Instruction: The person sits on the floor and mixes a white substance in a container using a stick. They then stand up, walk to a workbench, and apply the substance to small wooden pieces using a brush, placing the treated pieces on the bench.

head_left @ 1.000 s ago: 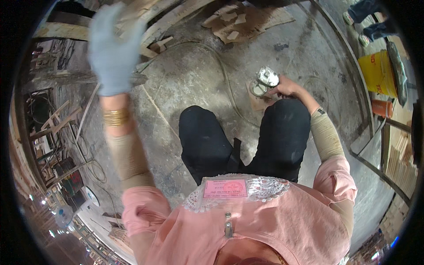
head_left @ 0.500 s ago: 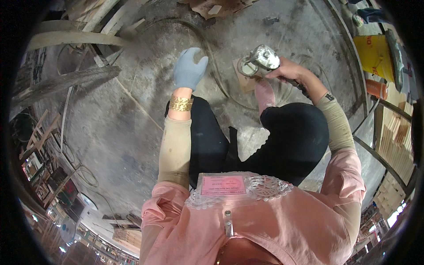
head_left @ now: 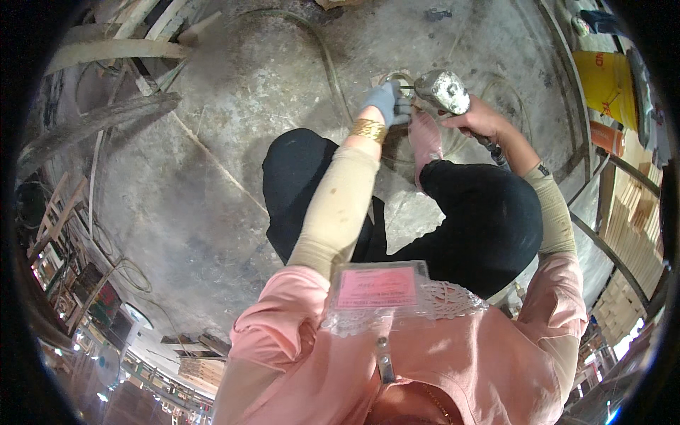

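Observation:
My right hand [head_left: 484,122] is bare and grips the rear of a dusty grey hand-held power tool [head_left: 442,91], held just above the concrete floor in front of my knees. My left hand [head_left: 387,100] wears a grey-blue glove with a gold bangle [head_left: 368,129] at the wrist. Its fingers are curled around the tool's front end. What exactly they pinch there is hidden. A pink shoe [head_left: 425,142] rests right under the tool. A thin curved hoop [head_left: 401,75] lies on the floor beside the gloved hand.
A thin cable [head_left: 322,53] loops over the dusty concrete floor [head_left: 212,177]. Wooden planks [head_left: 99,120] lie at the upper left. A yellow container [head_left: 605,81], metal bars [head_left: 602,241] and stacked wooden slats [head_left: 634,212] stand at the right.
My gloved left hand has come down from high at the left and moved right onto the tool's front end. My right hand has kept its hold on the tool.

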Available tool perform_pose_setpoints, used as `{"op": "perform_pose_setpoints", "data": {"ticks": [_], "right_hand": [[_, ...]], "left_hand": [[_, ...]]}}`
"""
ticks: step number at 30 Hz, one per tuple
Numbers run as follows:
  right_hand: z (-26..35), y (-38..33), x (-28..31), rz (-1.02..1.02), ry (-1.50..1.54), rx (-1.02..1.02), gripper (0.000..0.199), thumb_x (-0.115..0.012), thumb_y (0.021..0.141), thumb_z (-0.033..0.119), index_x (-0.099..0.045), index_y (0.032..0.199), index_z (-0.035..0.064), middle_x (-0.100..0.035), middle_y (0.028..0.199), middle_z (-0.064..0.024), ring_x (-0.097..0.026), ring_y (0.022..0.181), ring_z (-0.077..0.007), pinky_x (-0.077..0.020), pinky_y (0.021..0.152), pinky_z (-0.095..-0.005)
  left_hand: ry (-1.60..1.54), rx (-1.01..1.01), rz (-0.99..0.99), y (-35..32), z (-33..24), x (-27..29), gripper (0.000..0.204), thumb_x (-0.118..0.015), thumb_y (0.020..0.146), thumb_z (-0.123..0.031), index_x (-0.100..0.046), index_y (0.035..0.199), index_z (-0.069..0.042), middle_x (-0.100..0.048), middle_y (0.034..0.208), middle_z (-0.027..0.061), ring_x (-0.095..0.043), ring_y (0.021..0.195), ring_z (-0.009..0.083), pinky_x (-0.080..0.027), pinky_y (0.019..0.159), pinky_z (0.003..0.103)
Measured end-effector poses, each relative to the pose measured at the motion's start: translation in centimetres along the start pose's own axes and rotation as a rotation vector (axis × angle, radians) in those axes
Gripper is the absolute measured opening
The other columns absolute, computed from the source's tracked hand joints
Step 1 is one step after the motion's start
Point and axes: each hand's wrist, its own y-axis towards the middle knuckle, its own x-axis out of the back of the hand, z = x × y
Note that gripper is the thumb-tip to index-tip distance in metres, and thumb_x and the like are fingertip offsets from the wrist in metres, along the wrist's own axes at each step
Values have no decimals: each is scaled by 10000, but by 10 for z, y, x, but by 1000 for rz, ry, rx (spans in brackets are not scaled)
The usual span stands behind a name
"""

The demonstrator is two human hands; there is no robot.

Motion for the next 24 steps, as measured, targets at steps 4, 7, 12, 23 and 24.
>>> {"op": "perform_pose_setpoints", "data": {"ticks": [4,7,12,23,24], "right_hand": [[13,-7,-6,18,-53,-25,337,-719,704,139,-579,981,7,-581,737,-24,-457,500,-75,-364,438,-233],[14,-1,-2,194,-3,-90,401,-736,691,162,-561,1017,7,-530,669,-7,-466,499,-87,-379,456,-240],[-20,0,8,480,324,-108,354,-733,695,189,-555,954,26,-554,682,-28,-489,497,-107,-388,476,-257],[-11,-12,-16,36,-35,126,630,-759,678,131,-463,1217,-5,-619,1057,-73,-581,959,-171,-444,844,-300],[-10,-12,-15,32,-51,111,615,-755,686,135,-473,1214,-6,-621,1070,-80,-581,976,-178,-439,862,-304]], "left_hand": [[86,-237,151,49,29,-11,309,-457,872,-308,-580,968,-41,-642,850,114,-619,784,290,-479,750,446],[951,-907,89,95,53,15,336,-559,797,-338,-629,975,-62,-660,910,113,-622,858,286,-481,776,373],[1481,-893,-17,7,20,-9,318,-627,728,-324,-663,987,-142,-662,976,69,-615,905,262,-477,749,329],[1285,-833,-200,24,32,-10,148,-658,664,-72,-672,808,-40,-643,854,181,-616,833,338,-502,699,353],[1285,-804,-203,23,33,-11,159,-656,673,-100,-677,823,-53,-647,862,173,-619,842,330,-501,704,350]]}}
